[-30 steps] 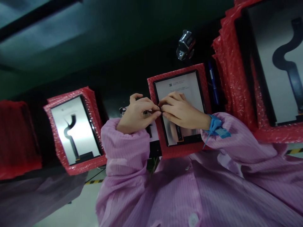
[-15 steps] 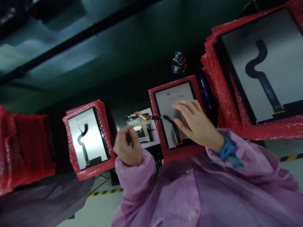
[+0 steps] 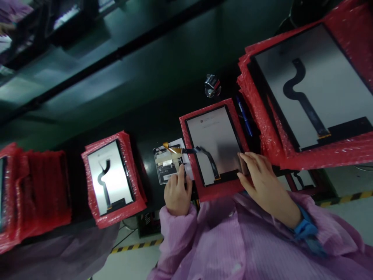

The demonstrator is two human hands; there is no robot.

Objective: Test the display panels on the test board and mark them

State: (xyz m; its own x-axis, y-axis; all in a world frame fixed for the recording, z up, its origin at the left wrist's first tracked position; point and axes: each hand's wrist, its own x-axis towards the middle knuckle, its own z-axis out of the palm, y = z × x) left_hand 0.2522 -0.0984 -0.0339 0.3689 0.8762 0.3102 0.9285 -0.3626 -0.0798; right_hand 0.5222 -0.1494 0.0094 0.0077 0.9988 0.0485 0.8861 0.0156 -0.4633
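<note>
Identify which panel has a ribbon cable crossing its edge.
The middle panel, by the right hand: a cable crosses its left edge; left panel and right panel contain theirs.

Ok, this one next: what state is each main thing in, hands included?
Middle panel: flat on red wrap.
Black cable: reaching past the panel's left edge to the circuit board; connection unclear.
Circuit board: components exposed.
Left hand: nothing held, at the circuit board's near right corner.
Right hand: open, at the middle panel's lower right edge.
Left panel: flat on red wrap.
Right panel: likewise.
Blue pen: lying flat.
</note>
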